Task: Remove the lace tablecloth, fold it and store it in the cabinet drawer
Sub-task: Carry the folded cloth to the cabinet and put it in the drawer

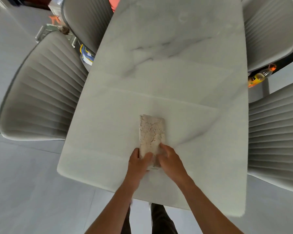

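The lace tablecloth (151,130) lies folded into a narrow cream-coloured bundle on the white marble table (167,65), near the table's front edge. My left hand (137,162) grips the near left end of the bundle, thumb on top. My right hand (170,160) grips the near right end, fingers pressed on the lace. The near end of the bundle is hidden under both hands. No cabinet or drawer is in view.
Grey ribbed chairs stand on both sides of the table: two on the left (41,92) and two on the right (276,132). A bottle with an orange cap (260,76) sits between the right chairs. Grey floor tiles surround the table.
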### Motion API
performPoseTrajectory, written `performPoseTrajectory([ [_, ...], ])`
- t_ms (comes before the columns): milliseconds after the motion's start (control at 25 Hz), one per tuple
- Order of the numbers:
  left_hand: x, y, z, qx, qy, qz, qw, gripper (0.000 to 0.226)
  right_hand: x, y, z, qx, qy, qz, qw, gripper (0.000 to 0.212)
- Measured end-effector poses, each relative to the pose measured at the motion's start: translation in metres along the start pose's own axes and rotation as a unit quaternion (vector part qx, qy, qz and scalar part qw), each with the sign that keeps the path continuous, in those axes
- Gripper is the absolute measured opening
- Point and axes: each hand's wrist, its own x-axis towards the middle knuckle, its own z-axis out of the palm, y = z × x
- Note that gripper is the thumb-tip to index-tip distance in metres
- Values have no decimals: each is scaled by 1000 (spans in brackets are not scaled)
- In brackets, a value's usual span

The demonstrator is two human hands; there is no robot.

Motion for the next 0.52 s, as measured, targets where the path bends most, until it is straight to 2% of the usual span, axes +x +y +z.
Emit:
performPoseTrajectory([
  [80,-9,18,-34,19,-36,45,998,17,-20,-20,-7,-93,52,-86,991,61],
  [160,-19,43,-79,51,-120,70,989,27,-26,-52,-21,-136,133,-200,961,79],
  [200,-25,56,-107,54,-172,79,980,34,-27,-73,-30,-135,141,-242,950,88],
  [240,-32,66,-134,40,-212,89,972,43,-28,-94,-41,-115,114,-259,952,95],
  [320,-51,79,-176,-46,-227,99,968,49,-33,-128,-56,10,-29,-217,976,95],
  [360,-63,81,-192,-107,-194,92,971,46,-37,-137,-54,85,-118,-180,973,86],
  [400,-74,79,-200,-158,-130,82,975,40,-41,-140,-46,145,-185,-145,961,75],
  [480,-94,62,-211,-146,55,83,984,33,-50,-142,-15,227,-226,-96,942,64],
  [520,-104,50,-217,-94,108,101,985,36,-55,-145,4,254,-212,-79,940,64],
])
